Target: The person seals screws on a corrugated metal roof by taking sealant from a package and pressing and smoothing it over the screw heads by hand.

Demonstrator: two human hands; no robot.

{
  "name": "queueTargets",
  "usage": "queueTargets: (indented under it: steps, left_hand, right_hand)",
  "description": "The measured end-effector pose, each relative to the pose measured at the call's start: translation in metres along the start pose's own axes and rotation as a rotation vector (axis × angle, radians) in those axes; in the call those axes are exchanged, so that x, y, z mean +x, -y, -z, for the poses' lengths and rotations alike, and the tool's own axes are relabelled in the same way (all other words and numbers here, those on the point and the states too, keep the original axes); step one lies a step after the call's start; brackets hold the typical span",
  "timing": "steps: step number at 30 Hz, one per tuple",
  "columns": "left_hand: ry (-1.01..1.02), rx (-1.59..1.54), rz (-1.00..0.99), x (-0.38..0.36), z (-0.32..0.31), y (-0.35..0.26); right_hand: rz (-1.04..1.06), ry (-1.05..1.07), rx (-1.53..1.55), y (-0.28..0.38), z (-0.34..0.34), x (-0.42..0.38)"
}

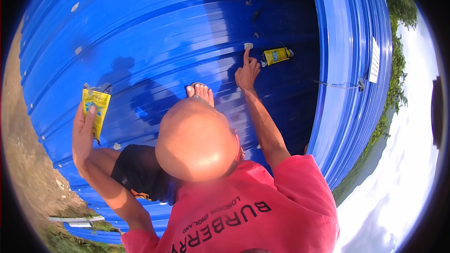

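Observation:
My left hand (85,129) is closed around a yellow sealant pouch (97,107) with blue print, held upright with the thumb across its front. Grey smears show at the pouch's upper end. My right hand (248,72) reaches forward with the index finger stretched out and the other fingers curled, holding nothing. Its fingertip touches a whitish dab of sealant (248,46) on the blue metal roof sheet (164,33). Just right of that hand, a second yellow pouch (276,56) lies on the shaded part of the sheet, with dark and grey material at its ends.
Several whitish dabs (78,50) dot the ribbed sheet. My bent knee (197,140) and foot (201,93) are in front of me. A raised blue panel (347,89) with a thin wire (337,85) rises at right. Bare ground (28,145) lies beyond the left edge.

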State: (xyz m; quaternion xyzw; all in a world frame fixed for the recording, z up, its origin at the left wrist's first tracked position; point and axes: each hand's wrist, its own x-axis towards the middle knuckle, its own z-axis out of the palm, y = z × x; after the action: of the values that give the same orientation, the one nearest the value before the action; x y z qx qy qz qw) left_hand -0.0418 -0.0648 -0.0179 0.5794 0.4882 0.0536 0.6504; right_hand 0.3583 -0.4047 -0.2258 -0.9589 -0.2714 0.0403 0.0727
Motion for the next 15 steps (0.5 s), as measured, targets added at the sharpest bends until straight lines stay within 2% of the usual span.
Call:
queueTargets:
  steps: [4, 7, 15]
  left_hand:
    - [0.025, -0.009, 0.002, 0.001, -0.002, -0.002]
    - [0.037, -0.011, -0.004, 0.003, 0.001, 0.0]
    - [0.035, -0.017, 0.01, 0.001, 0.001, -0.001]
  right_hand:
    - [-0.065, 0.07, -0.046, 0.019, -0.005, -0.002]
    - [-0.066, -0.012, -0.066, 0.02, -0.006, -0.004]
    - [-0.16, 0.084, 0.031, 0.025, -0.002, -0.002]
